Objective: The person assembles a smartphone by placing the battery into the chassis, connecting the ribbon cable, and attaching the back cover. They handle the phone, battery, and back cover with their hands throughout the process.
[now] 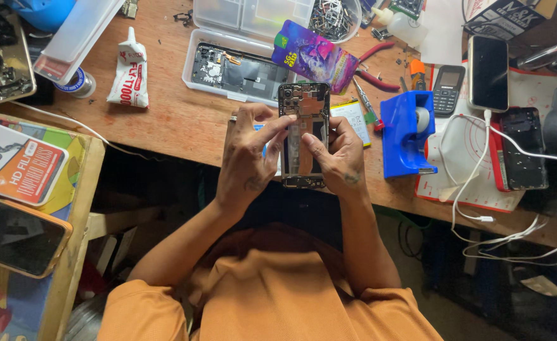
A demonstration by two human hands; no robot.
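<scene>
An opened smartphone with its back cover off and its inner parts bare is held upright over the front edge of the wooden workbench. My left hand grips its left side, with the thumb and a finger pressed on the upper left edge. My right hand holds the right side, its thumb resting on the middle of the phone's inner frame. Both hands hold the phone just above my lap.
A clear plastic tray with a phone part, a white glue tube, a blue tape dispenser, red-handled pliers, a small keypad phone, other phones and white cables crowd the bench. A side shelf stands at left.
</scene>
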